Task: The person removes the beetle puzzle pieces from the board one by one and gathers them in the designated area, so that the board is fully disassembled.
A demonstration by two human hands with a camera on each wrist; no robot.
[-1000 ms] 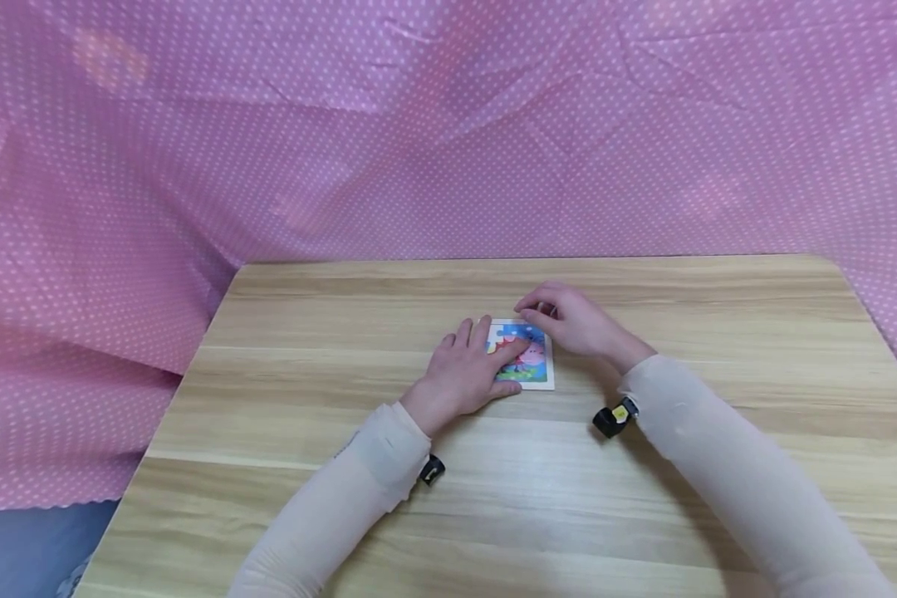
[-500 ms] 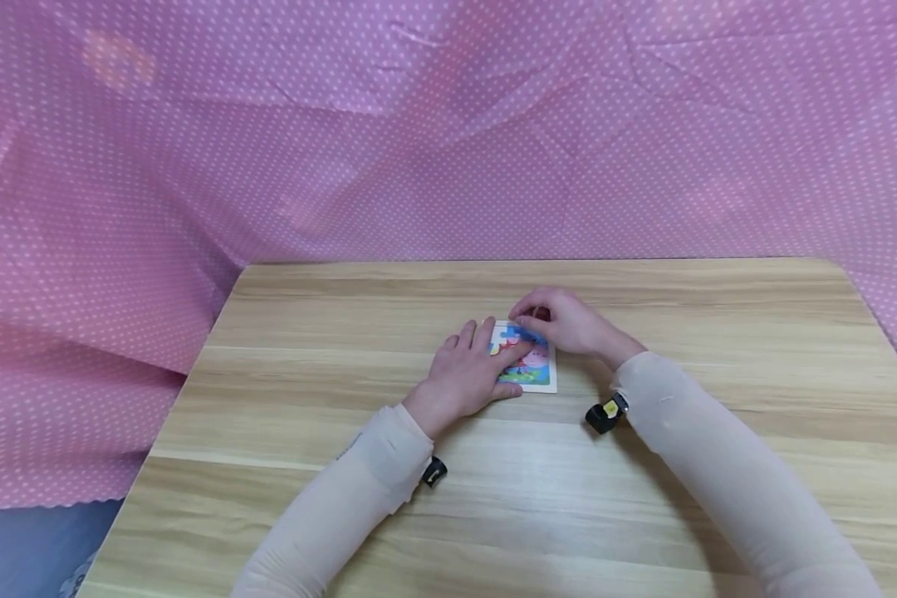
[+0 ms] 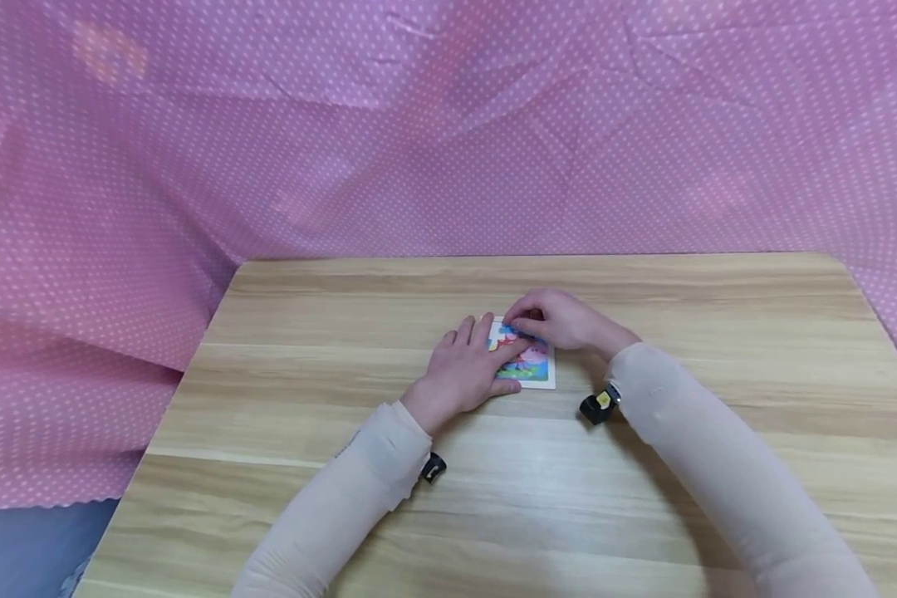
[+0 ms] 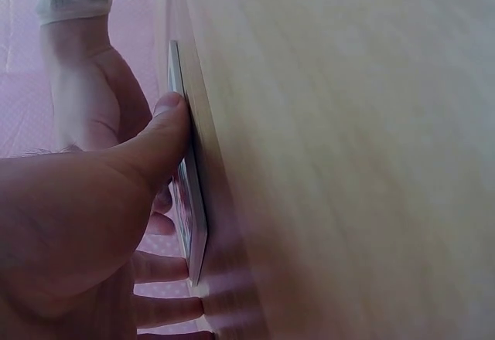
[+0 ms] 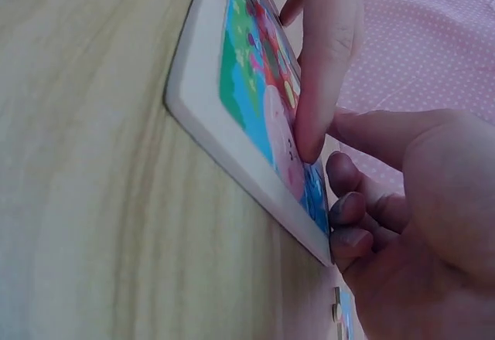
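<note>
Stretching over the pale wood-grain counter [image 3: 523,515], 2 beige fabric sleeves [image 3: 329,511] lead in, and look at the left hand [image 3: 459,365], spread wide, thumb and index finger on the square, white-bordered cartoon jigsaw board [image 3: 525,371] lying flat on the counter! Up at the board's far edge, the right hand [image 3: 556,321] curls in narrow; whether it pinches anything, I cannot tell. Behind it all, pink, white-dotted cloth [image 3: 448,149] hangs in folds.

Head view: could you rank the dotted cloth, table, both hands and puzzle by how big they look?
1. Dotted cloth
2. Table
3. Left hand and right hand: too alike to rank
4. Puzzle, partly covered
</note>
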